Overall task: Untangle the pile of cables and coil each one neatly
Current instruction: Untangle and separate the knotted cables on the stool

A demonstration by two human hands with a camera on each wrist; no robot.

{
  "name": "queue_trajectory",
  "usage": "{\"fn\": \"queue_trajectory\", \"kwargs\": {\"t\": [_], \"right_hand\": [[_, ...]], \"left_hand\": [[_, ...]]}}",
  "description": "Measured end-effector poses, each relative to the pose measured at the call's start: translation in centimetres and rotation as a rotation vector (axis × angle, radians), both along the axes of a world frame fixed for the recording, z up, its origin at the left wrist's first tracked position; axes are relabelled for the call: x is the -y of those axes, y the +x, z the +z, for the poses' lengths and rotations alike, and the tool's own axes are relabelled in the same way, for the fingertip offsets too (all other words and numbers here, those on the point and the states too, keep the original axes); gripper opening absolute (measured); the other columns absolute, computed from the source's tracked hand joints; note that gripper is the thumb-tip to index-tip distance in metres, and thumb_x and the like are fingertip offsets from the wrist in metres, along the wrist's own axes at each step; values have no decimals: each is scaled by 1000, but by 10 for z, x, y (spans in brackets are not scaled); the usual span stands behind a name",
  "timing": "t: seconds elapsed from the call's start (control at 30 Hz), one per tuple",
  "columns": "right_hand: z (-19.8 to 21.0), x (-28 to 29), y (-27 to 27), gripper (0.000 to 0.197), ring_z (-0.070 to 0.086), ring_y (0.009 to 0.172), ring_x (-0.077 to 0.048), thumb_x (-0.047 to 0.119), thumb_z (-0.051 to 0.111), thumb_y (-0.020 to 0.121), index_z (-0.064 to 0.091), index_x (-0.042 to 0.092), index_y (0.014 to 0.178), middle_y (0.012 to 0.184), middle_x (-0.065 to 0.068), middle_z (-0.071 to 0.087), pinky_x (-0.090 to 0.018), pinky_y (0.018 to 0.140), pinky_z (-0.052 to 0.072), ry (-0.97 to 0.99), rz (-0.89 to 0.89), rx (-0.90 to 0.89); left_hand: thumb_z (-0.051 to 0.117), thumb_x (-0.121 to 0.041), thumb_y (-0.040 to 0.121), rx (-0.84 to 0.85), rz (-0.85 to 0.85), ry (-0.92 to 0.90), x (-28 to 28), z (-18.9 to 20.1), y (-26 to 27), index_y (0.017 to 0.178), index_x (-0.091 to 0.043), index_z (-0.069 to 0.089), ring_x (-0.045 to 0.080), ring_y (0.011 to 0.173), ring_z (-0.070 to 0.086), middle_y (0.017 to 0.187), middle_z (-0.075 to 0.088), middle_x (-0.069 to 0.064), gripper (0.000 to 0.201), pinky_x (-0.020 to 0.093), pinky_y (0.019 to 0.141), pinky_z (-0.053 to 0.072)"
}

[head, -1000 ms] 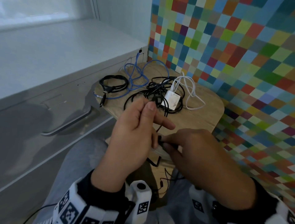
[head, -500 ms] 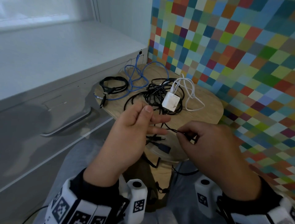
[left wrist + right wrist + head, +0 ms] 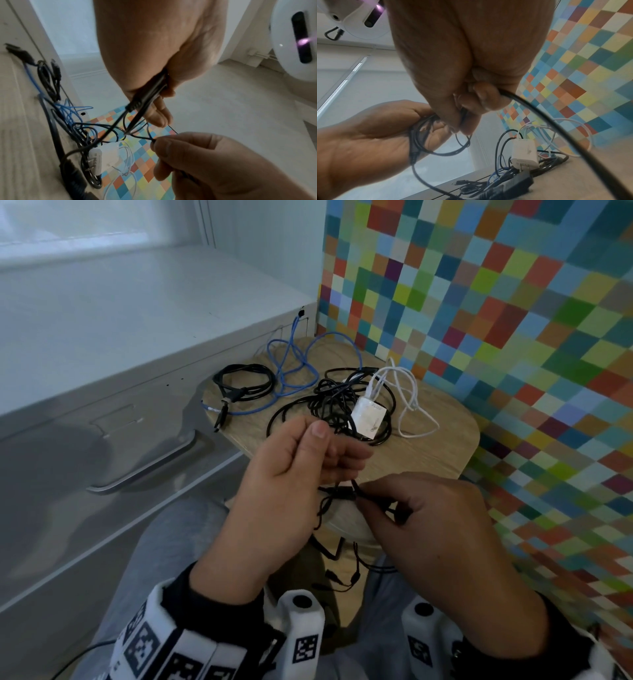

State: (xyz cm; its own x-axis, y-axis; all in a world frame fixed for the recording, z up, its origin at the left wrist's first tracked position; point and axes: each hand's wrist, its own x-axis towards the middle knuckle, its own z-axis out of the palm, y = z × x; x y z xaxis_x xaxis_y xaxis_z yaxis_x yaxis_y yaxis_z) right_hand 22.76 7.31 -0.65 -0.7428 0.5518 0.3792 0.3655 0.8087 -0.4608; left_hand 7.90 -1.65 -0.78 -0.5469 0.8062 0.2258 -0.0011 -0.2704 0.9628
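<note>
Thin black cable [image 3: 337, 493]: held in the air between both hands, just in front of the near edge of the stool; loose end hanging below toward the lap.
Left hand [image 3: 287, 484]: raised above the stool edge, fingers curled, gripping gathered loops and a plug of the thin black cable against the palm, clear in the left wrist view [image 3: 154, 86].
Right hand [image 3: 435, 529]: just right of and lower than the left, thumb and fingertips pinching the same cable; other fingers curled in around a thicker black strand [image 3: 539, 108].
Pile of cables [image 3: 342, 402]: tangled black loops at the centre of the stool, well beyond the hands.
White charger [image 3: 368, 416]: lying on the pile, white cord [image 3: 411, 405] looping to the right.
Blue cable [image 3: 291, 374]: loose loops at the back left.
Coiled black cable [image 3: 243, 385]: lying apart at the left edge.
Stool [image 3: 428, 453]: rounded light wood top.
Room: white drawer unit [image 3: 102, 440] with metal handle to the left; wall of small coloured squares [image 3: 496, 320] to the right.
</note>
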Motion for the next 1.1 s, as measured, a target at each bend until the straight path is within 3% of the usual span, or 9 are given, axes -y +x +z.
{"fn": "queue_trajectory", "kwargs": {"t": [0.17, 0.27, 0.33, 0.4, 0.57, 0.73, 0.87, 0.93, 1.1], "right_hand": [[1, 13, -4, 17, 56, 74, 3, 22, 70, 88, 78, 31, 101, 81, 19, 68, -3, 61, 40, -55, 57, 70], [4, 20, -6, 27, 55, 68, 7, 7, 70, 85, 68, 34, 82, 70, 26, 52, -5, 59, 37, -159, 153, 50], [6, 22, -6, 49, 55, 62, 5, -1, 71, 81, 55, 42, 66, 63, 25, 53, -5, 55, 36, -253, 158, 41], [9, 23, -3, 53, 61, 60, 1, -2, 72, 81, 56, 45, 64, 64, 26, 62, -8, 52, 40, -369, 144, 35], [27, 16, 6, 21, 65, 61, -3, 19, 83, 79, 74, 37, 81, 77, 21, 73, -12, 53, 47, -517, 139, -52], [44, -14, 23, 24, 54, 54, -9, 46, 82, 68, 76, 46, 92, 77, 16, 69, -15, 47, 39, -373, 39, -73], [40, -21, 21, 33, 62, 71, -7, 54, 77, 81, 74, 48, 113, 82, 18, 65, -16, 62, 46, -470, 197, 5], [32, -18, 14, 19, 61, 71, -6, 50, 69, 92, 77, 37, 103, 80, 15, 65, -18, 62, 47, -548, 283, 0], [22, -14, 4, 30, 24, 42, -9, 40, 54, 98, 63, 23, 74, 50, 5, 32, -21, 41, 23, -997, 283, -171]], "left_hand": [[37, -28, 104, 41, -68, 47, -2, 0, 6, 86, -15, 54, 26, 106, 74, 107, 77, 8, 27, 42, 94, 59], [38, -36, 106, -266, -72, -37, 1, -3, 8, 85, -45, 56, 13, 99, 74, 112, 75, -9, 29, 38, 84, 60], [36, -42, 106, -553, -51, -121, 2, -3, 9, 92, -49, 50, -3, 84, 69, 108, 73, -21, 21, 20, 67, 52], [32, -47, 105, -733, -42, -172, 3, -3, 9, 98, -40, 47, -5, 79, 66, 107, 72, -23, 18, 19, 61, 47], [31, -48, 103, -822, -36, -274, 10, 1, -2, 85, -36, 38, 8, 54, 54, 58, 51, -10, 23, 19, 46, 36], [47, -49, 101, -237, -471, -349, 19, 4, -21, 78, -24, 72, 13, 44, 32, 50, 39, -4, 42, 26, 47, 26], [54, -39, 93, 301, -584, -195, 17, 6, -24, 70, -12, 65, 11, 41, 21, 50, 27, -3, 37, 29, 43, 12], [51, -35, 95, 467, -572, -170, 15, 7, -23, 66, -16, 56, 8, 39, 21, 51, 26, -5, 36, 26, 40, 12], [44, -38, 96, 663, -600, -142, 13, 8, -24, 66, -19, 51, 6, 38, 18, 51, 29, -8, 37, 21, 38, 17]]}}
